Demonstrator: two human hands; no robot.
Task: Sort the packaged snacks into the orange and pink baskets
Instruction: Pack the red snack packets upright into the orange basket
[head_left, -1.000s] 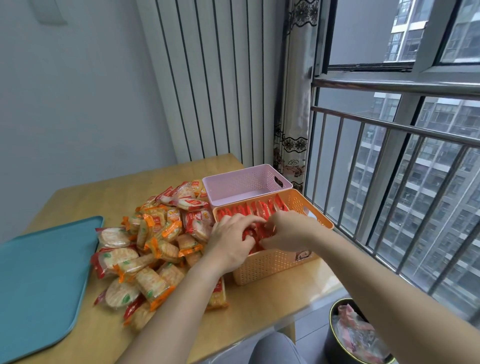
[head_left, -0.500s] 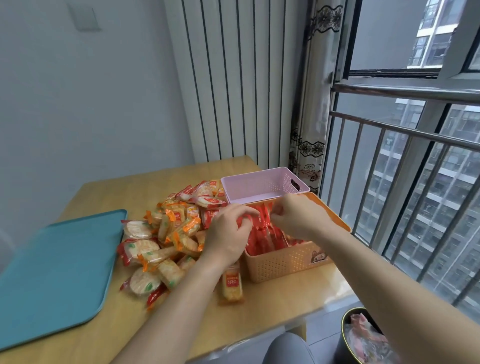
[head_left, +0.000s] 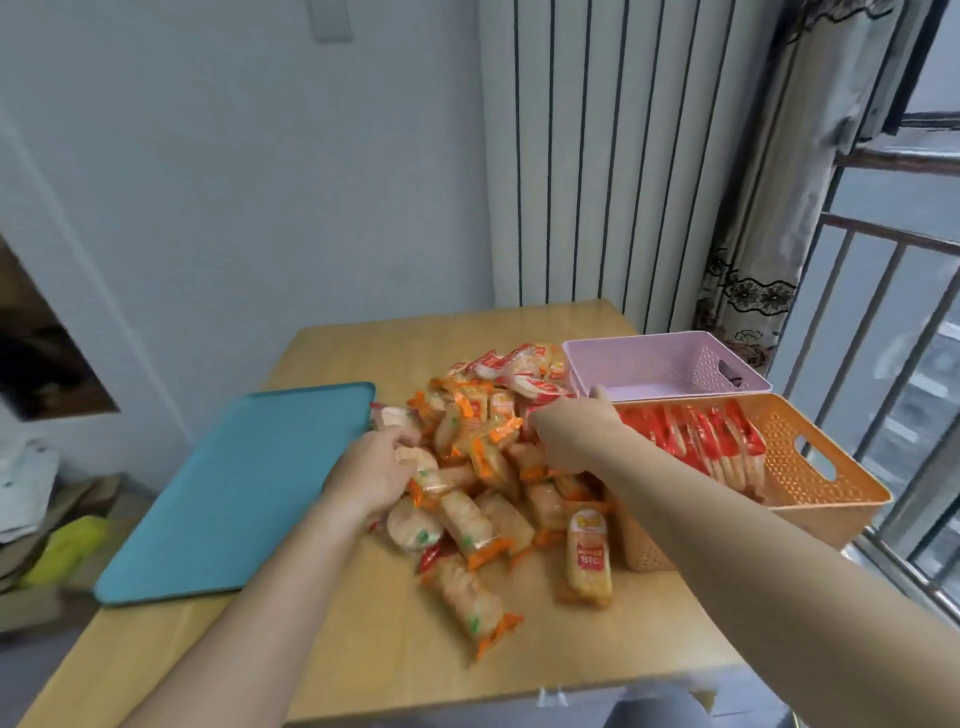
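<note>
A pile of snack packets (head_left: 483, 447), orange-ended and red-ended, lies in the middle of the wooden table (head_left: 384, 660). My left hand (head_left: 371, 470) reaches into the pile's left side, its fingers curled round a round-cracker packet (head_left: 410, 452). At the pile's right edge, beside the baskets, my right hand (head_left: 571, 434) is in among the packets, its fingers hidden. The orange basket (head_left: 774, 423) at the right holds a row of red packets (head_left: 691, 431) standing on edge. The pink basket (head_left: 649, 374) stands behind it; no packets show in it.
A teal tray (head_left: 234, 493) lies on the table's left half. Two loose packets (head_left: 587, 556) lie nearer the front edge. A window with metal bars (head_left: 883, 322) and a curtain are to the right, a white radiator behind. Clutter sits on the floor at the left.
Both hands have left the orange basket and moved left into the pile. The camera has turned left and down, and more of the table and tray shows.
</note>
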